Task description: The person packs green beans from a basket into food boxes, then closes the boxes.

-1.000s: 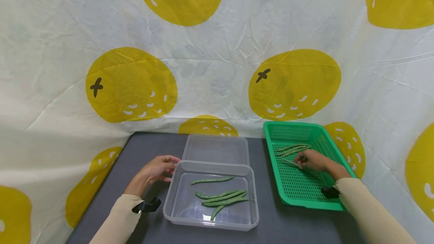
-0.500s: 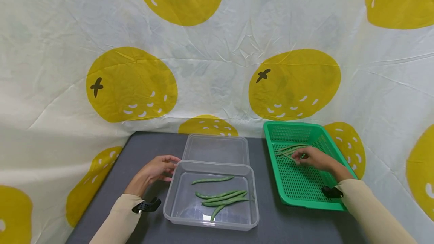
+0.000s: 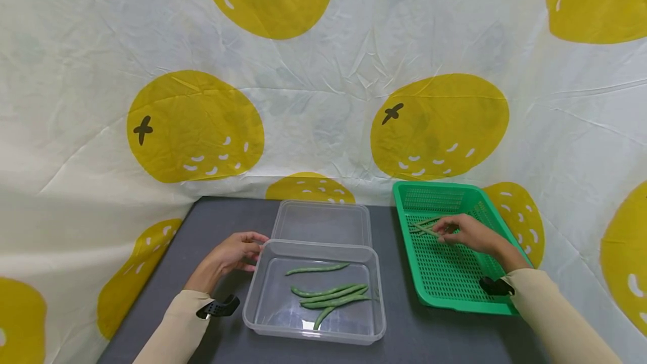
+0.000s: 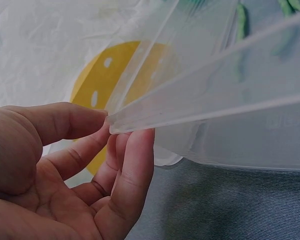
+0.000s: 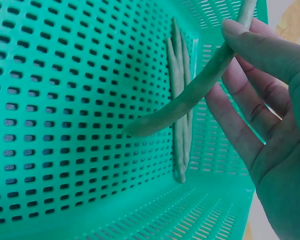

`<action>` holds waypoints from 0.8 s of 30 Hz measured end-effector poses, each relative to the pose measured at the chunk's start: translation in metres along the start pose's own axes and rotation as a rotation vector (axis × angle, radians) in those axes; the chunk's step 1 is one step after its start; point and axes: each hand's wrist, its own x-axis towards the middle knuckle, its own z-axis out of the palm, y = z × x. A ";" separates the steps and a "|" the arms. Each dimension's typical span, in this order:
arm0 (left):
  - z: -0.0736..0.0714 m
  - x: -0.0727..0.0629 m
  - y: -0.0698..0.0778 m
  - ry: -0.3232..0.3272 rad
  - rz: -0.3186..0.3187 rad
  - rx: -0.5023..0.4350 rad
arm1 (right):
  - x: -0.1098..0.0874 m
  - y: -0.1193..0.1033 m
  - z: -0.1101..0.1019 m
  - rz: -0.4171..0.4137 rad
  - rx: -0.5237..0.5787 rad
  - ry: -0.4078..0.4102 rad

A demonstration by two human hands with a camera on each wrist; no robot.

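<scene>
My right hand (image 5: 270,95) pinches a green bean (image 5: 175,107) between thumb and fingers, above the floor of a green plastic basket (image 3: 422,291). Several more green beans (image 5: 179,100) lie side by side in that basket, against its far side in the right wrist view. My left hand (image 3: 235,253) holds the far left corner of a clear plastic container (image 3: 247,319). In the left wrist view its thumb touches the rim from above and its fingers (image 4: 137,170) lie under it. Inside the container rest several green beans (image 3: 333,296), one of them apart from the others.
A clear lid (image 3: 323,221) lies on the dark grey table (image 3: 227,215), just behind the container. The basket stands to the right, with a gap of table between it and the container. A white cloth (image 3: 313,139) with yellow fruit shapes hangs behind.
My right hand has lifted slightly up and to the left in the basket with the green bean between its fingers. The left hand and the container have stayed in place.
</scene>
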 end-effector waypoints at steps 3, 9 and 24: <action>0.000 0.000 -0.001 -0.007 0.012 0.001 | 0.001 -0.004 0.000 -0.002 0.004 0.002; 0.000 -0.001 -0.002 -0.004 0.012 0.005 | 0.002 -0.009 -0.001 0.011 -0.026 0.018; -0.002 0.002 -0.003 0.014 0.001 0.004 | 0.004 -0.036 0.001 -0.053 -0.058 0.016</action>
